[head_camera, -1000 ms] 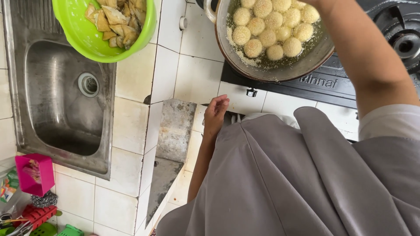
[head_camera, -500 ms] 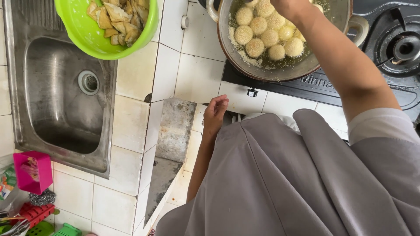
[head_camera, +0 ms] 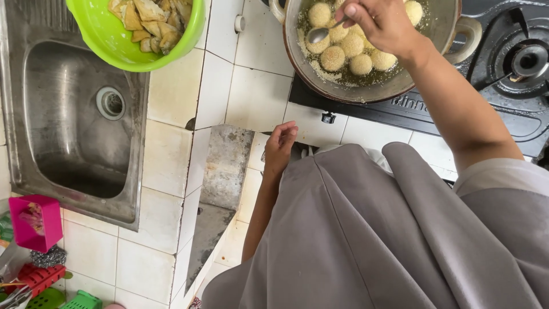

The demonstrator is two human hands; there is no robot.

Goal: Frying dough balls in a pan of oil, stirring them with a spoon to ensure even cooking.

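As right hand (head_camera: 384, 24) grips spoon (head_camera: 320, 33), pink box (head_camera: 35, 222)

A steel sink (head_camera: 74, 120) is set in the white-tiled desk (head_camera: 171, 91), and a lime-green bowl (head_camera: 108, 43) of fried pieces rests across its far rim. A pink box (head_camera: 35, 222) stands at the sink's near corner. A second gas burner (head_camera: 529, 60) sits at the far right.

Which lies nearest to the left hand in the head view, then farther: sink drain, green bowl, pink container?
From the left hand:
1. Green bowl, up-left on the sink's edge.
2. Sink drain, left, in the basin; nearly as close, hard to separate.
3. Pink container, far lower left.
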